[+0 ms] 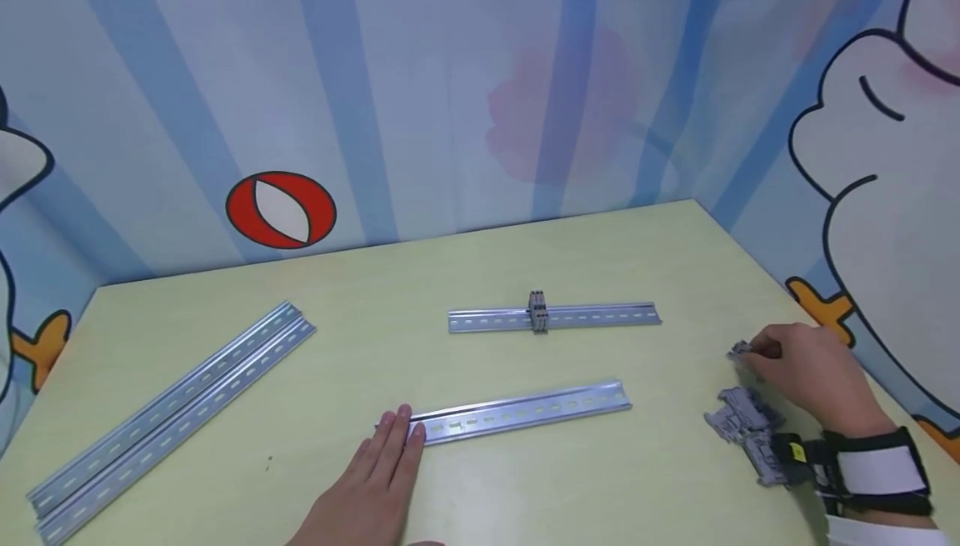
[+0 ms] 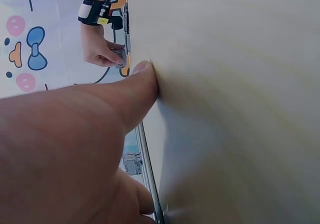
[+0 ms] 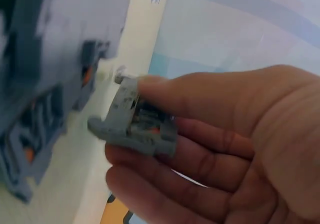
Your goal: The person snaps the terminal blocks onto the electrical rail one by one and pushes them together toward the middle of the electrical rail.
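My left hand (image 1: 372, 479) lies with straight fingers on the left end of a slotted metal DIN rail (image 1: 525, 411) at the front middle of the table. Off to the right, my right hand (image 1: 821, 371) pinches a small grey terminal block (image 3: 137, 119) between thumb and fingers. In the right wrist view the block's side faces the camera, with an orange spot inside. A loose heap of grey terminal blocks (image 1: 742, 425) lies just in front of that hand, partly covered by the wrist camera. Farther back, a few blocks (image 1: 537, 313) sit on another rail (image 1: 603, 315).
Two longer rails (image 1: 176, 417) lie side by side, slanted, on the left of the table. A printed curtain (image 1: 450, 96) stands along the back edge and both sides of the table (image 1: 352, 304). Tiny dark specks show near the slanted rails.
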A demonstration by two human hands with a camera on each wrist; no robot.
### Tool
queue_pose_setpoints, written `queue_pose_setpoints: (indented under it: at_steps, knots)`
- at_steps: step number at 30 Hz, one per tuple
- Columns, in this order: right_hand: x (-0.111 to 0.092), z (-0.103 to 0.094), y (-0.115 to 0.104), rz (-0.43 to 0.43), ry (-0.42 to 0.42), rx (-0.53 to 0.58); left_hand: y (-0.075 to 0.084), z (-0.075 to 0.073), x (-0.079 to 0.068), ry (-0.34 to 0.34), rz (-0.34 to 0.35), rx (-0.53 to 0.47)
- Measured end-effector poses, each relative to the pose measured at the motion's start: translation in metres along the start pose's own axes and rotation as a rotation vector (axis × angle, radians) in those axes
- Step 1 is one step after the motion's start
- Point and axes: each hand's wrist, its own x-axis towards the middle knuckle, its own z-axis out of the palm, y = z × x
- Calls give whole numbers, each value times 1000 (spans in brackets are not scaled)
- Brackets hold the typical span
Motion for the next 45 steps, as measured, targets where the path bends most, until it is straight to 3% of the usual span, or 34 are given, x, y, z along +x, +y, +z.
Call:
queue_pose_setpoints:
  at_steps: [4,10,18,22,26,32,40,45]
  knots:
    - [-2,-4,-8,14,46,50,1,-6,1,-79,-10,-45]
    - [-4,-9,-30,81,8,111,0,-5,1,-39,13,-47]
    - [-8,-6,-61,-42,29,110,1,-11,2,-91,-8,-94]
    - [-8,-2,-74,-66,-1,128,1,-11,1,-93,-12,-98]
    - [-9,3,-89,-31,-31,191,1,-11,0,-89,-13,-107]
    - [-11,13,-110,-1,-126,287,2,-14,2,-157,-36,-128]
    - [-11,22,-124,26,-205,305,2,-15,3,-170,-39,-142]
    - [-12,27,-129,-7,-172,287,1,-17,4,-197,-41,-158]
